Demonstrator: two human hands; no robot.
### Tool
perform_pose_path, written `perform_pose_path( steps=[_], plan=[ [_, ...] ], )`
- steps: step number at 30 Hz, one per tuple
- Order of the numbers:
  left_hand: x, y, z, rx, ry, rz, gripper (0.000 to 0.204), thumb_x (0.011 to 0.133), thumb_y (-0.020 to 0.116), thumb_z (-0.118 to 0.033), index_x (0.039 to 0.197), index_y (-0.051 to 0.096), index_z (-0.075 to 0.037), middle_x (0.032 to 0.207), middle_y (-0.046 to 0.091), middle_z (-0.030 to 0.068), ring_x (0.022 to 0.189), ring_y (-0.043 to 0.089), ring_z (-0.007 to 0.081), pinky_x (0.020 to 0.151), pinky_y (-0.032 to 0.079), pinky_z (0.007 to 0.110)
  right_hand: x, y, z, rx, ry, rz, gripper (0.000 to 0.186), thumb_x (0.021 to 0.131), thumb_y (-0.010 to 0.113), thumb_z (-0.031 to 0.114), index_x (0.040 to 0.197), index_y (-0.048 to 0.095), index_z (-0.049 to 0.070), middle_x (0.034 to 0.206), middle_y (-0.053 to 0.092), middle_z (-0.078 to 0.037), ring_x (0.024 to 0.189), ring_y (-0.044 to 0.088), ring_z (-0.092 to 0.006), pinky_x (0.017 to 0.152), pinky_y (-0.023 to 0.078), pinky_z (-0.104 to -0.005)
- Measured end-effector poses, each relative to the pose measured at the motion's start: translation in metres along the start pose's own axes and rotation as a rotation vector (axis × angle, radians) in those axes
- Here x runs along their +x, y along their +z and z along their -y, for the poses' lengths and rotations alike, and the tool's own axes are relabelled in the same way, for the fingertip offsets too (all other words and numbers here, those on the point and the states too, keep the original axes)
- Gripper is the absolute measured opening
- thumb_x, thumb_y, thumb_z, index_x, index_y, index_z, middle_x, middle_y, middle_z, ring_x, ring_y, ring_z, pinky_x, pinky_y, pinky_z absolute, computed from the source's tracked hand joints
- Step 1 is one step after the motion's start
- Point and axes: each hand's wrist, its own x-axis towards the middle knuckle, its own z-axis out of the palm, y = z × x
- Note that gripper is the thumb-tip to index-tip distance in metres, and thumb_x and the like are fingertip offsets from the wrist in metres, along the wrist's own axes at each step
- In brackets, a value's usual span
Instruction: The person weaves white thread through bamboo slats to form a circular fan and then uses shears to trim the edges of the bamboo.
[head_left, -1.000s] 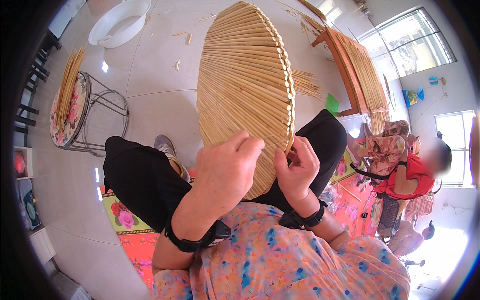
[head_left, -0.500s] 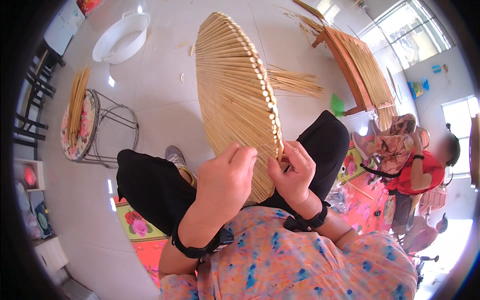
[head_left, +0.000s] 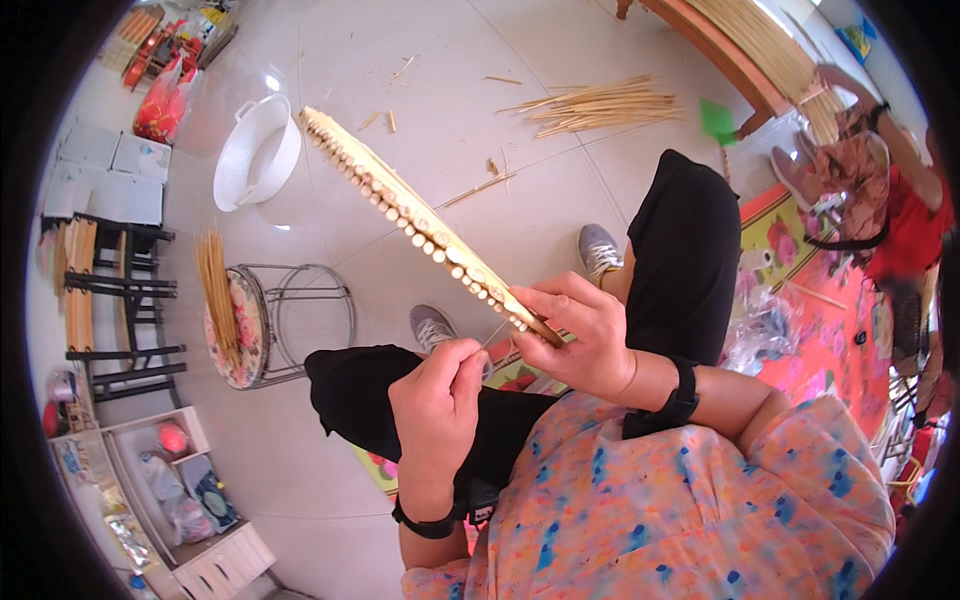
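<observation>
A: Whole room first?
B: Pale tiled floor (head_left: 350, 270), glossy, a few stalk scraps (head_left: 391, 122) on it. Red floral mat (head_left: 845, 375) to the right. Co-worker in red (head_left: 915, 225) at the right edge, partly cut off.

A: Furniture?
B: Orange-brown wooden table (head_left: 715, 50), upper right, long stalks (head_left: 755, 40) laid along its top. To the left, a floral-topped stool (head_left: 252, 325) bearing a stalk bundle (head_left: 217, 300).

A: Smaller items?
B: White basin (head_left: 228, 165) beyond the stool. Loose stalk pile (head_left: 605, 105) on the tiles near the table.

A: And the work?
B: One stalk panel (head_left: 420, 225), held up in front of the person, nearly edge-on, slanting down to the right. Round cut ends line its edge.

A: Hands?
B: Apart. Right hand (head_left: 580, 335) clamped on the panel's near end. Left hand (head_left: 440, 395) just beside, off the panel, thumb and finger pinched on fine thread (head_left: 498, 335).

A: Step?
B: Binding the rim, I'd judge, at the tightening stage. Next move calls for a firm right grip and even thread tension; slack could let stalks spread. Needle or not: can't tell.
</observation>
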Motion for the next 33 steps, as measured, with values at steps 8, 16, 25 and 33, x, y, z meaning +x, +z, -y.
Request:
perform_pose_path(
  steps=[8,16,25,33],
  plan=[
    [-0.020,-0.017,-0.001,0.082,-0.122,-0.042,0.013,0.090,0.060,0.003,0.100,0.068,0.003,0.070,0.063,0.0064,0.056,0.057,0.0079,0.052,0.046,0.021,-0.002,0.014,0.002,0.184,0.014,0.042,0.039,0.068,0.084,0.012,0.104,0.073,0.002,0.090,0.064,-0.008,0.074,0.065,-0.0215,0.062,0.055,-0.0304],
    [-0.020,-0.025,-0.004,0.226,0.031,-0.023,0.016,0.085,0.065,0.004,0.100,0.069,0.001,0.067,0.060,0.0099,0.054,0.057,0.0143,0.052,0.044,0.024,-0.001,0.018,0.005,0.182,-0.006,-0.003,0.032,0.068,0.086,0.016,0.096,0.075,0.005,0.088,0.066,-0.005,0.070,0.065,-0.0200,0.061,0.054,-0.0308],
    [-0.022,-0.020,0.002,0.168,-0.024,-0.087,0.015,0.089,0.062,0.004,0.102,0.070,0.002,0.072,0.065,0.0055,0.053,0.054,0.0064,0.046,0.041,0.020,0.007,0.010,0.007,0.135,-0.012,0.030,0.037,0.065,0.084,0.015,0.098,0.071,0.006,0.088,0.066,-0.006,0.074,0.065,-0.0237,0.063,0.054,-0.0335],
    [-0.020,-0.023,0.001,0.146,-0.071,-0.066,0.017,0.086,0.065,0.003,0.101,0.070,0.000,0.061,0.058,0.0074,0.052,0.056,0.0124,0.049,0.041,0.024,0.006,0.010,0.000,0.204,-0.053,0.073,0.038,0.068,0.082,0.016,0.101,0.070,0.003,0.092,0.065,-0.007,0.077,0.065,-0.0256,0.064,0.054,-0.0350]
  ],
)
